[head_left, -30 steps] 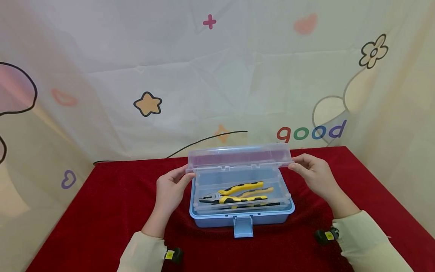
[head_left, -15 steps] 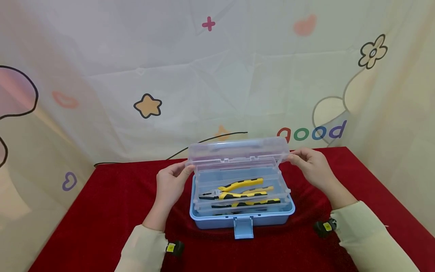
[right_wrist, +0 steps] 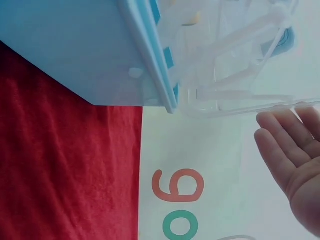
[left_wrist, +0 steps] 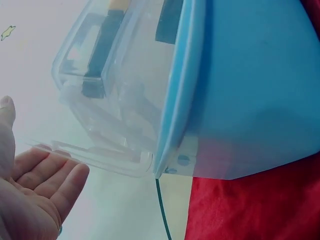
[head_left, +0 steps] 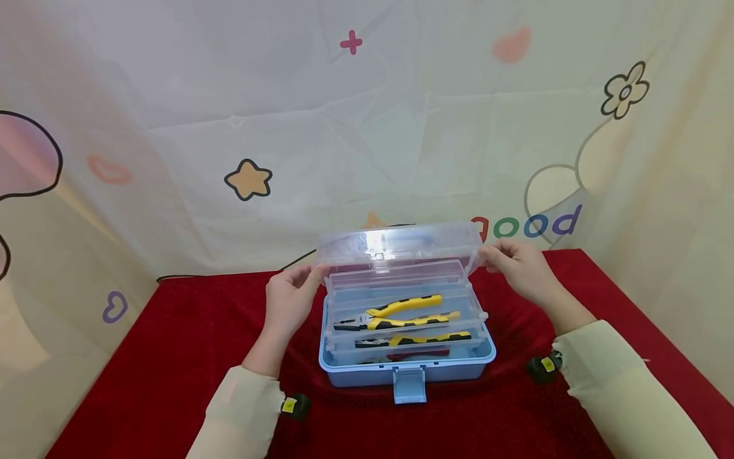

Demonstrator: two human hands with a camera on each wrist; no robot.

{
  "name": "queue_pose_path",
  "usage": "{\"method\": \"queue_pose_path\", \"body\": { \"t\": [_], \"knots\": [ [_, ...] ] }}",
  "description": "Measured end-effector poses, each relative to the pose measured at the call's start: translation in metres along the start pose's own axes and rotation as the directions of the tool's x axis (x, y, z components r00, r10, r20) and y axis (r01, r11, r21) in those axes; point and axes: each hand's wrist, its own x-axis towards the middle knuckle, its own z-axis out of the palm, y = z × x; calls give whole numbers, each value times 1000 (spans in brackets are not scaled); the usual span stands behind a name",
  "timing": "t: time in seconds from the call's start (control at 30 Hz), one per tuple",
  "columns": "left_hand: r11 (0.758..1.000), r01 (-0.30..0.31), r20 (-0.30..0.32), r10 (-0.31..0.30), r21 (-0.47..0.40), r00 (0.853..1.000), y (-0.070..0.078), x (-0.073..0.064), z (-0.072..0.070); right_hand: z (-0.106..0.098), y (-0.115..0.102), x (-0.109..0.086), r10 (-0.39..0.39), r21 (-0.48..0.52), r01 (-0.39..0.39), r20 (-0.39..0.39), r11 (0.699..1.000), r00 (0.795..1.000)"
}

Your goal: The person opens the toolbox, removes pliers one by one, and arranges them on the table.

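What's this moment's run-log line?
left hand: holds lid | right hand: holds lid | lid: open | latch: down | yellow-handled pliers: in blue box

The toolbox (head_left: 367, 377) is light blue, its latch (head_left: 410, 386) the same blue, while the lid (head_left: 401, 245) and the trays (head_left: 467, 305) are colourless and see-through. The upper pliers (head_left: 404, 323) have yellow grips patched with black and a silver-grey head; the lower pliers (head_left: 430, 340) are also yellow and black, and a tool (head_left: 421, 354) beneath shows dark red. The cloth (head_left: 143, 376) is plain deep red. Over the off-white curtain (head_left: 287, 83) run a black-outlined orange star (head_left: 248, 180), a magenta plus (head_left: 352, 43), a coral heart (head_left: 512, 46), a purple heart outline (head_left: 107, 311) and "good" lettering (head_left: 506, 218) in red, green, blue and purple. The sleeves (head_left: 237, 408) are plain cream.
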Motion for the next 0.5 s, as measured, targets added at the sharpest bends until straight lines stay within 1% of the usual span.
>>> {"method": "queue_pose_path", "body": {
  "t": [0.27,0.37,0.5],
  "knots": [
    [999,26,26,-26,-24,999,2,5,0,-4,-5,11,20,2,-20,11,1000,1000],
    [999,27,42,-26,-27,999,0,6,0,-4,-5,14,30,2,-30,14,1000,999],
    [1000,11,66,-9,-23,998,-2,7,-1,-4,-4,18,47,-4,-47,14,999,999]
  ]
}}
